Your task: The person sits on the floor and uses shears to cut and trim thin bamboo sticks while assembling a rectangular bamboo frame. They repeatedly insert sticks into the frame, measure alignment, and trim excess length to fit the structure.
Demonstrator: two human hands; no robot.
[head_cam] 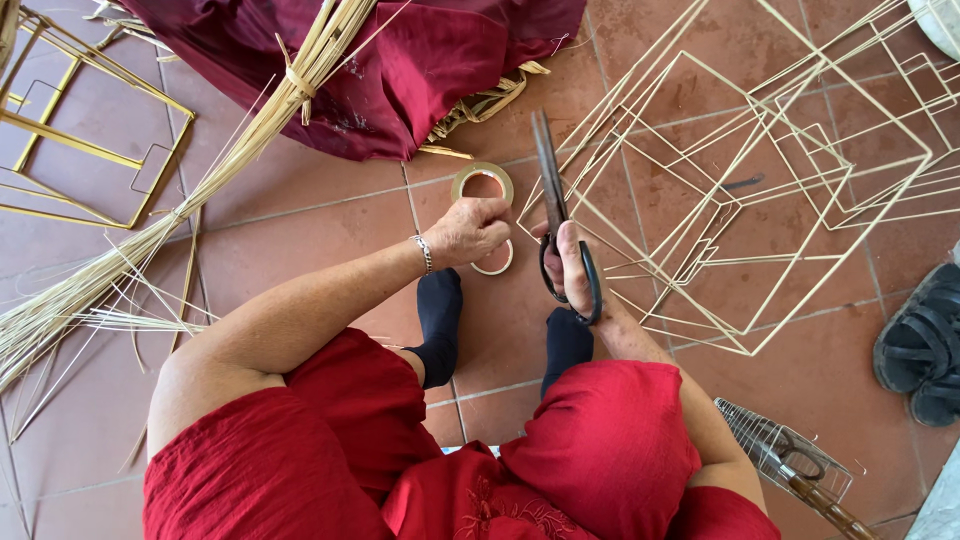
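Starting at nine o'clock, a brass-coloured wire frame (70, 140) is lying on the terracotta tile floor (300, 240), and a long bundle of pale straw (150, 240) is sweeping from eight o'clock up toward twelve, tied with a strip near the top. At twelve o'clock a heap of dark red cloth (400, 60) is sitting over it.

Moving to centre, the left hand (467, 232) is closing its fingers on a roll of tape (493, 262): a thin, flat ring, pale cream, with floor showing through its middle. A second tape ring (482, 180), yellowish, is lying just above it at twelve o'clock from the hand, apart from the fingers as far as I can tell.

Just beside it, the right hand (572, 268) is gripping big black scissors (558, 215), thumb through a handle loop, the dark blades shut and pointing up to twelve o'clock. Black-socked feet are sitting just below both hands.

Over at two to three o'clock, pale stick frames (760, 170) of nested squares are lying spread out. At four o'clock dark sandals (920, 345) are resting, and at five o'clock a wire basket (785, 460).
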